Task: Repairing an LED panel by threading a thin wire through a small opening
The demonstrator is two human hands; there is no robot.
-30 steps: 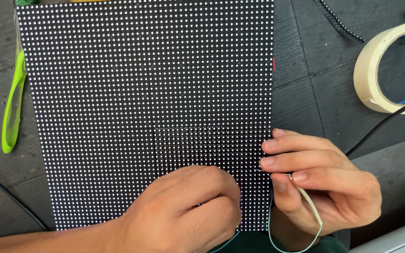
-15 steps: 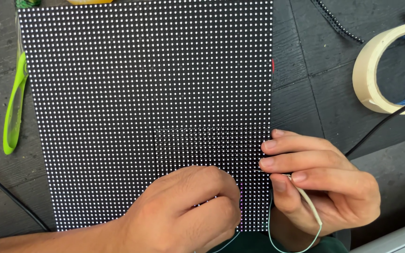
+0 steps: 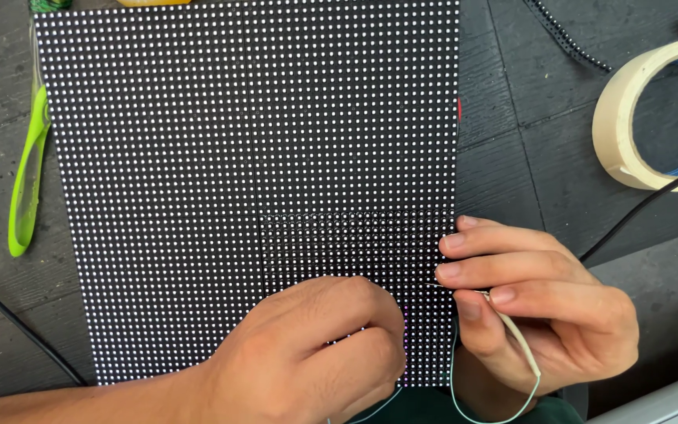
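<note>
Right hand (image 3: 543, 314) pinching thin wire (image 3: 512, 334), tip apparently pointing left at dotted panel (image 3: 245, 157)

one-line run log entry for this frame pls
left hand: fist on LED panel | right hand: pinching thin wire at panel's right edge | tape roll: far right

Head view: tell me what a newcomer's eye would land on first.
The big black LED matrix panel, dotted with white points, fills the middle of the dark wooden table. At its lower edge the left hand rests curled on the panel, while the right hand pinches a thin pale wire at the panel's right border. A roll of masking tape lies at the far right.
</note>
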